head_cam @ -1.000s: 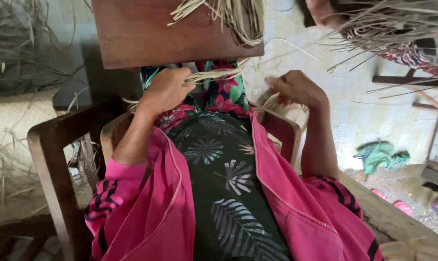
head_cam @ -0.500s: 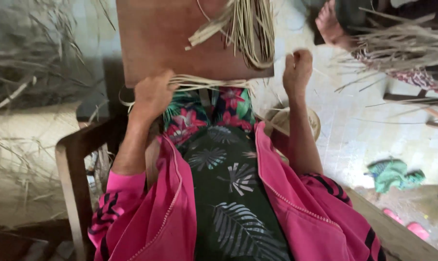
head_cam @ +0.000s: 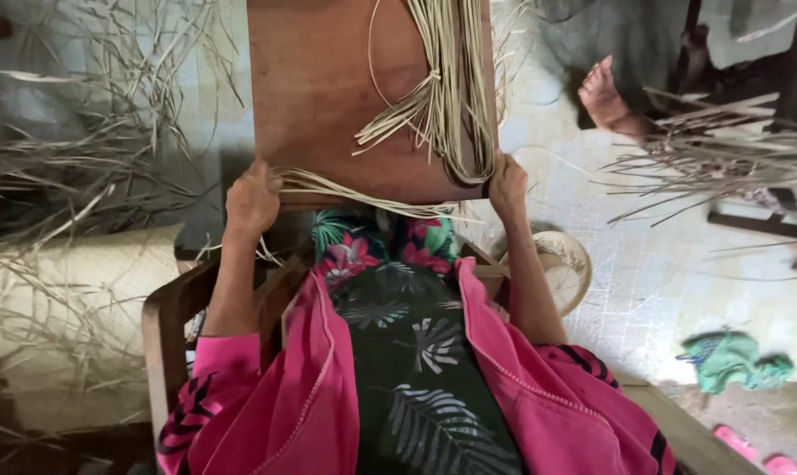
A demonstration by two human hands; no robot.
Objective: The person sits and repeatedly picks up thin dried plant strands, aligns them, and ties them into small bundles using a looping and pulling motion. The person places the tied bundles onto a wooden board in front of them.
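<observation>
On the near edge of the wooden board (head_cam: 328,97), both hands stretch a band of pale straw strips (head_cam: 363,193) flat.

Left hand (head_cam: 252,198) is closed around one end of the strips at the board's near left corner; right hand (head_cam: 507,186) is pinched shut on the other end at the near right corner, just under the hanging bundle of strips (head_cam: 455,79) draped over the board. The band lies across the board's lower edge, above the lap in the wooden chair (head_cam: 165,325). To do this well, I judge, both hands should pull evenly so the strips lie side by side without crossing, and the loose bundle should be kept from tangling with them.
</observation>
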